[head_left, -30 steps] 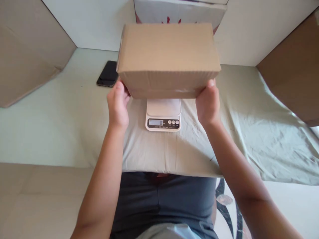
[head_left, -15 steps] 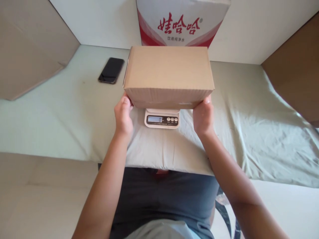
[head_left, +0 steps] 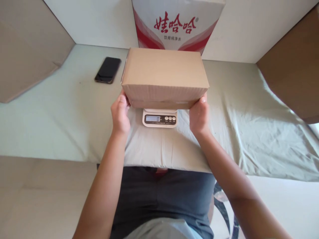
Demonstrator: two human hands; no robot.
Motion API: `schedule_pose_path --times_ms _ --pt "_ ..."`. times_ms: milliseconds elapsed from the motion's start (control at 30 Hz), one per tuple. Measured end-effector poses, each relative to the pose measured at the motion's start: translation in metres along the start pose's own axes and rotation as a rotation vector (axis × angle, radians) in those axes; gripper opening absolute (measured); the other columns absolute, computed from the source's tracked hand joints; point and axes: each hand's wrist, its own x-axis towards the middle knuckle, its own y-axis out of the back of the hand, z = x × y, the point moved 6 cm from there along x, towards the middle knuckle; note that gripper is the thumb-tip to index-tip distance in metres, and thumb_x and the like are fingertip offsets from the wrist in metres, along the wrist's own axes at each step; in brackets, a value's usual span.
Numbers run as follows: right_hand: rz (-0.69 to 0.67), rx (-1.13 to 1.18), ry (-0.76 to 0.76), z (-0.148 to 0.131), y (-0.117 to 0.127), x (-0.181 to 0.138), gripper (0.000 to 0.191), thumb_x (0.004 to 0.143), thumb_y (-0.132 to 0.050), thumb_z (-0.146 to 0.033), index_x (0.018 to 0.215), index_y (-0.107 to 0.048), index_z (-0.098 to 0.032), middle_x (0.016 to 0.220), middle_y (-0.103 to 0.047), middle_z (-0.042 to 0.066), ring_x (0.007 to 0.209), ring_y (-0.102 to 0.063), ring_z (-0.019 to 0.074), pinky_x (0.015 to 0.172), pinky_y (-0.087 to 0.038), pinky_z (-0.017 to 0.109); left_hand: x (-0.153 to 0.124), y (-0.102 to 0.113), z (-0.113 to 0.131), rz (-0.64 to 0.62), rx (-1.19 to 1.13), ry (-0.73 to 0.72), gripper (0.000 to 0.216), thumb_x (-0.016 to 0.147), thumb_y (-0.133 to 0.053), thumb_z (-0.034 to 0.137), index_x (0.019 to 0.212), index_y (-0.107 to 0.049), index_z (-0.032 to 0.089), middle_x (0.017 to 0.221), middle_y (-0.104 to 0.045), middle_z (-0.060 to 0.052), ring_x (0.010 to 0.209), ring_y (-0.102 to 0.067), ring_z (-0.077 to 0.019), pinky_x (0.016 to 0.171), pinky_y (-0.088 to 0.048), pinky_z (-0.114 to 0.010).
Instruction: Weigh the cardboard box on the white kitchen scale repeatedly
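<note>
Cardboard box [head_left: 164, 74] clamped between left hand [head_left: 120, 114] and right hand [head_left: 199, 114] at near lower corners. Directly over white scale [head_left: 159, 119], contact unclear; display at 0. Black phone [head_left: 107, 69] well left on green sheet [head_left: 249, 132], printed carton [head_left: 176, 25] just behind.

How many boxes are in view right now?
2. A plain brown box over the scale, gripped by the left hand and right hand; a red-and-white printed carton behind it. Brown cardboard at left and right may be more boxes, cut off.
</note>
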Motion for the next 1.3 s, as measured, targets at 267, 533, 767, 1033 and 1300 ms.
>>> schedule_pose_path --times_ms 267,533,767,1033,1300 --pt "0.045 0.013 -0.022 0.007 0.002 -0.004 0.071 0.094 -0.055 -0.082 0.150 -0.062 -0.038 0.153 -0.070 0.002 0.171 -0.039 0.0298 0.147 -0.028 0.053 -0.001 0.002 -0.003 0.017 -0.013 0.028 0.074 0.090 -0.070 0.080 0.131 -0.080 0.019 0.144 -0.075 -0.017 0.142 -0.066 -0.0394 0.125 -0.050 -0.057" --pt "0.163 0.044 -0.023 0.012 0.010 -0.002 0.072 0.090 -0.053 -0.081 0.149 -0.059 -0.041 0.171 -0.053 -0.002 0.172 -0.036 0.0298 0.146 -0.028 0.059 0.003 0.005 -0.004 0.008 -0.024 0.023 0.078 0.090 -0.069 0.082 0.141 -0.076 0.023 0.160 -0.067 -0.013 0.160 -0.053 -0.0357 0.136 -0.040 -0.052" --pt "0.437 0.153 -0.157 0.017 0.038 0.010 0.079 0.089 -0.041 -0.080 0.151 -0.050 -0.032 0.181 -0.038 0.005 0.175 -0.031 0.0272 0.146 -0.018 0.058 0.023 0.021 -0.017 0.116 -0.048 0.010 0.083 0.092 -0.059 0.079 0.155 -0.062 0.025 0.182 -0.040 -0.009 0.171 -0.034 -0.0285 0.142 -0.027 -0.046" --pt "0.427 0.089 -0.183 0.039 0.044 0.012 0.072 0.094 -0.033 -0.078 0.149 -0.054 -0.036 0.178 -0.042 0.003 0.174 -0.032 0.0267 0.143 -0.023 0.061 0.032 0.024 -0.027 0.132 -0.027 0.027 0.080 0.098 -0.048 0.075 0.159 -0.058 0.024 0.183 -0.039 -0.009 0.171 -0.035 -0.0268 0.140 -0.030 -0.042" --pt "0.431 0.043 -0.165 0.064 0.056 0.019 0.072 0.094 -0.038 -0.081 0.149 -0.054 -0.037 0.176 -0.044 0.004 0.170 -0.038 0.0277 0.142 -0.023 0.064 0.031 0.024 -0.025 0.120 -0.024 -0.012 0.083 0.098 -0.048 0.080 0.159 -0.059 0.025 0.182 -0.039 -0.010 0.172 -0.033 -0.0269 0.141 -0.028 -0.041"
